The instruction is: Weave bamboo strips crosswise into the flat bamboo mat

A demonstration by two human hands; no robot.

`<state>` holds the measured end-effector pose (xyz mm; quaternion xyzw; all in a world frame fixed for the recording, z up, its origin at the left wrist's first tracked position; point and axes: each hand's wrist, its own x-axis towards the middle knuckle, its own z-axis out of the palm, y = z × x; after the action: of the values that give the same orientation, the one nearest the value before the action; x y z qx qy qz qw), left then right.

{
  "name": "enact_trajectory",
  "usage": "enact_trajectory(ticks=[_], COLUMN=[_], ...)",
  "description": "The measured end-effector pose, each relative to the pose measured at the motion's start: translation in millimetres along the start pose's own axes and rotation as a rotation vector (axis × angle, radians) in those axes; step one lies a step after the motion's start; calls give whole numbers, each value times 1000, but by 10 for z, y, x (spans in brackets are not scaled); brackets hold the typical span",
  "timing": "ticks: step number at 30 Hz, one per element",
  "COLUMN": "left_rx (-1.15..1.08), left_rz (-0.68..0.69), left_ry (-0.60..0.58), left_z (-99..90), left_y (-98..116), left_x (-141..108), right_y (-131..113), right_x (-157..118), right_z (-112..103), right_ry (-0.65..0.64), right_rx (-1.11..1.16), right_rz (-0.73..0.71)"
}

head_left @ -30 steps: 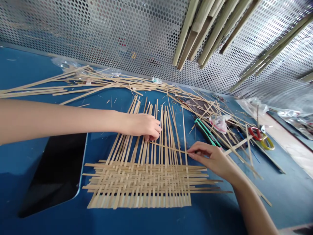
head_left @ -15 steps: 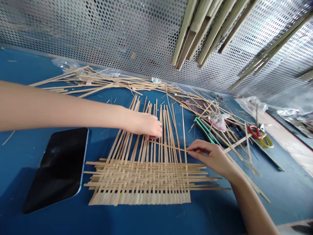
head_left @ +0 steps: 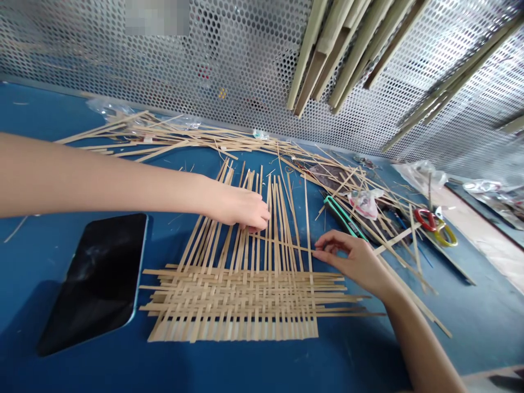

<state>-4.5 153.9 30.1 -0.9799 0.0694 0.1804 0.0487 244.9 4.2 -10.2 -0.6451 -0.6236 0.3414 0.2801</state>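
Since the earlier frame, the right hand [head_left: 355,263] has opened a little: its index finger is lifted and curved, and the thumb tip stays just at the end of the thin crosswise strip [head_left: 282,244]. The left hand [head_left: 235,210] has moved only slightly, and its fingers curl down over the upright strips [head_left: 278,218] at the other end of that strip. The two hands are well apart, with the crosswise strip lying between them. The right hand does not seem to clamp anything now. For the left hand, I cannot tell if the fingers pinch the strip or only press on it, because the hand covers this place.

This change seems to mean that the strip now lies across the uprights with less hold from the right side, and the left hand keeps its position.

Below the hands, the woven mat [head_left: 229,305] of pale bamboo lies flat on the blue work table [head_left: 470,333], and the upright strips fan out from it, away from the person. A loose heap of bamboo strips [head_left: 164,139] lies behind them. To the right are a green-edged tool [head_left: 344,217], a crumpled plastic bag [head_left: 364,203], and red and yellow rings [head_left: 433,226]. A black tablet [head_left: 92,284] lies at the left of the mat.
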Motion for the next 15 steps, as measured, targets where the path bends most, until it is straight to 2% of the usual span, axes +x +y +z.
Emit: enact_trajectory(ticks=[6, 15], left_rx=[20, 4], left_rz=[4, 4], left_ry=[-25, 32], left_z=[13, 156], left_y=[-14, -56], left_x=[13, 7], right_y=[52, 111], right_x=[18, 51], right_z=[-24, 59], right_ry=[41, 4], right_rx=[-55, -50], right_rz=[-156, -82])
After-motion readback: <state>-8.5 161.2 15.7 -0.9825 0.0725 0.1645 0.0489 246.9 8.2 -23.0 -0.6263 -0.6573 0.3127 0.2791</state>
